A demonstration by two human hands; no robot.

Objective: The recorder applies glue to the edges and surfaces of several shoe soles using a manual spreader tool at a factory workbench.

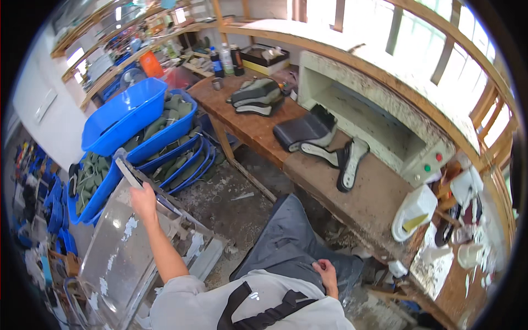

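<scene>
Two bare hands are set well apart, with a grey shirt and black strap below them. The right hand rests near dark cloth over the legs, fingers loosely curled; whether it holds anything cannot be told. The left hand reaches out, fingers closed around a pale bar at the top of a scuffed metal housing.

That housing stands in the way between the person and several blue tubs beyond. One tub is heaped with green pieces; another tub sits tilted atop the others.

Scraps litter the dirty floor. Across it runs a brown bench, carrying two dark parts with pale sole-shaped faces, a black boot-like piece and, to the right, a white plastic container. Farther back are a stack of grey-and-black footwear parts, an off-white box with a long opening, bottles and bright windows.
</scene>
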